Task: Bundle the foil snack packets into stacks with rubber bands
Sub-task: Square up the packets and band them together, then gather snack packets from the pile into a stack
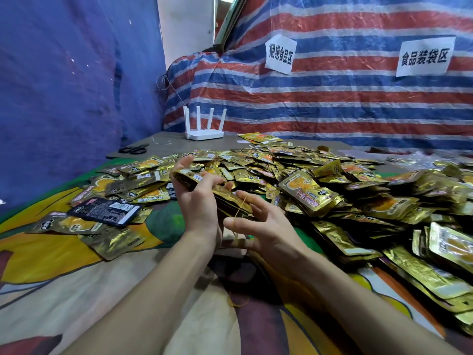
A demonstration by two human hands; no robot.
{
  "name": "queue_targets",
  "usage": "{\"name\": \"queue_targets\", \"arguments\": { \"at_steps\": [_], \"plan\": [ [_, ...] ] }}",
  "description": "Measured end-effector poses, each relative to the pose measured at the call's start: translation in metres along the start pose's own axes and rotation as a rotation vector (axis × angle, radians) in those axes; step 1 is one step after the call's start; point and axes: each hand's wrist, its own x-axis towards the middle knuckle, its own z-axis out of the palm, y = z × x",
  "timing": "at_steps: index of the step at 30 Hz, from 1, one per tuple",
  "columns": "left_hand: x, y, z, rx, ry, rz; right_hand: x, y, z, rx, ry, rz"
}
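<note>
Hands: two. The left hand [197, 203] grips the stack; the right hand [266, 226] has its fingers spread and clasps nothing.
Stack [229, 199]: one, gold foil, tilted, held between the hands above the patterned cloth [51, 257].
Rubber bands: two. A stretched band [240, 207] crosses the stack's near end by the right thumb; a loose band [238, 302] lies on the cloth.
Loose packets [307, 190]: a heap beyond counting – crinkled gold, orange print.
Others: one router [204, 134], four antennas; one pair of scissors [134, 149].
</note>
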Motion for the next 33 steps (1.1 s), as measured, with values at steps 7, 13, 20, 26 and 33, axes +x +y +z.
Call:
{"name": "queue_targets", "arguments": {
  "at_steps": [7,13,20,26,33],
  "plan": [
    [-0.006,-0.014,0.003,0.079,0.001,-0.139,0.003,0.001,0.0,-0.053,0.105,-0.106],
    [-0.012,-0.014,0.0,0.107,-0.11,-0.367,0.003,-0.009,-0.012,-0.123,0.186,-0.104],
    [-0.009,-0.014,-0.002,0.109,-0.191,-0.387,0.001,-0.023,-0.025,-0.205,0.001,0.144],
    [-0.009,-0.009,-0.003,-0.013,-0.208,-0.457,0.0,-0.029,-0.032,0.0,-0.096,0.31],
    [-0.003,-0.006,-0.006,0.122,-0.237,-0.35,-0.004,-0.03,-0.029,-0.116,-0.077,0.388]
  ]
}}
